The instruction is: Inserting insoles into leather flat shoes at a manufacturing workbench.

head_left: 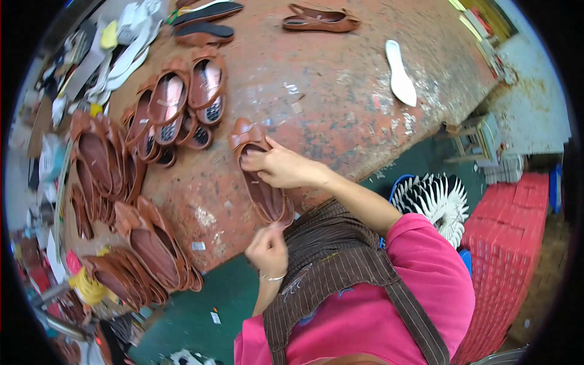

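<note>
A brown slip-on flat shoe point(263, 198) with a bow on its toe lies at the table's near edge, toe pointing away from me. My right hand point(281, 165) grips its front part, fingers reaching inside the opening and thumb along the outer side. At the heel end, my left hand point(267, 248) is closed, its fingertips against the heel rim; slight blur hides the exact grip. To the left stand stacked brown flats point(170, 97) with bows, some nested into each other. Closer to me are more stacked brown flats point(152, 246).
A white shoe-shaped insole point(399, 76) lies at the table's right. One brown shoe point(320, 19) sits at the far side, with dark soles point(207, 27) further left. Right of the table stand a basket of white pieces point(435, 204), stacked red boxes point(505, 243) and a stool point(477, 140).
</note>
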### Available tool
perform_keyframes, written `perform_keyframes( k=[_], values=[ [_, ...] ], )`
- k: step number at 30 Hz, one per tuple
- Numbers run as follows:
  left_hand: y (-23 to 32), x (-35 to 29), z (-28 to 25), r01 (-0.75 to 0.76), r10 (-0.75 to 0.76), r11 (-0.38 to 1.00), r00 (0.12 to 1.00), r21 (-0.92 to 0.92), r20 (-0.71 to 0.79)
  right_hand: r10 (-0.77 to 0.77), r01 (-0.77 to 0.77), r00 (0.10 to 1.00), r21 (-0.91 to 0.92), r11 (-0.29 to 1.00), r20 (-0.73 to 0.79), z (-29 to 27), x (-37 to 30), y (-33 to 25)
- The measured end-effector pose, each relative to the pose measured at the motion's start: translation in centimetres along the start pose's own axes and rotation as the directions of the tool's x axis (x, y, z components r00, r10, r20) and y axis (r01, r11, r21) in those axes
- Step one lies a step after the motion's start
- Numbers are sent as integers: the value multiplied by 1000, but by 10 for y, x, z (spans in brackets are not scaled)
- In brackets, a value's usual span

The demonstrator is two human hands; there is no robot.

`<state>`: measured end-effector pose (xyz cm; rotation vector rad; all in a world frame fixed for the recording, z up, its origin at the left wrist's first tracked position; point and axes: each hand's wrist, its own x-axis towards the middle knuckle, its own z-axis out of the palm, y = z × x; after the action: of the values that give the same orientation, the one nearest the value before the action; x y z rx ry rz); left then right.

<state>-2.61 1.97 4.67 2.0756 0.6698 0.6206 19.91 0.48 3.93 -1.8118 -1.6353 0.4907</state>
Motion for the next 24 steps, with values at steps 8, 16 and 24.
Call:
perform_keyframes(
  k=[8,16,24],
  values=[
    [-18,87,-11,377,-429,895,875,239,223,290,-767,192,40,640,-937,-164,-141,190],
    [12,99,-109,63,-36,982,987,175,-155,405,-944,255,-136,301,-878,-183,-220,299],
    [-84,68,-279,272,-24,704,933,656,-360,542,-892,235,42,449,-807,-190,-191,247]
  ],
)
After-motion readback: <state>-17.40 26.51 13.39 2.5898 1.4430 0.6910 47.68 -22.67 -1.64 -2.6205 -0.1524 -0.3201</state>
